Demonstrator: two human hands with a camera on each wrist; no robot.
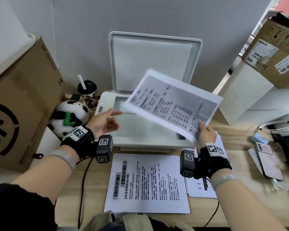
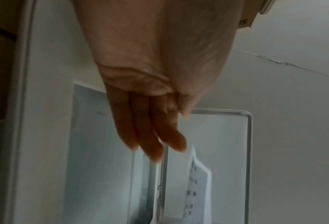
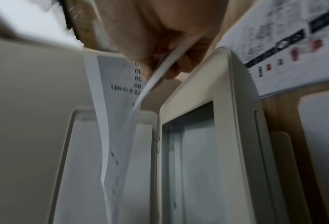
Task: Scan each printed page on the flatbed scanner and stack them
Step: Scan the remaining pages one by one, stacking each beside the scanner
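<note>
At nine o'clock of the desk a cardboard box [image 1: 22, 104] stood with a plush panda [image 1: 68, 114] and a lidded cup [image 1: 88, 94] just beside it. The left hand [image 1: 103, 122] hovered over the left edge of the flatbed scanner [image 1: 107, 97], fingers straight and relaxed, holding nothing, its fingertips near the free corner of the printed page [image 1: 172, 105] but apart from it. The scanner lid [image 1: 153, 60] stood propped upright at twelve o'clock, the glass [image 1: 140, 127] bare beneath. The page hung tilted above the glass, printed side up, blurred, and the right hand [image 1: 205, 132] pinched its near right corner at three o'clock of the scanner. Another printed sheet [image 1: 147, 184] lay flat on the desk at six o'clock, with more sheets [image 1: 195, 192] under the right wrist. The right wrist view showed what the head view hid: the thumb and fingers [image 3: 178, 71] clamped on either side of the page's curled edge. The left wrist view showed the straight fingers [image 2: 146, 136] clear of the paper.
</note>
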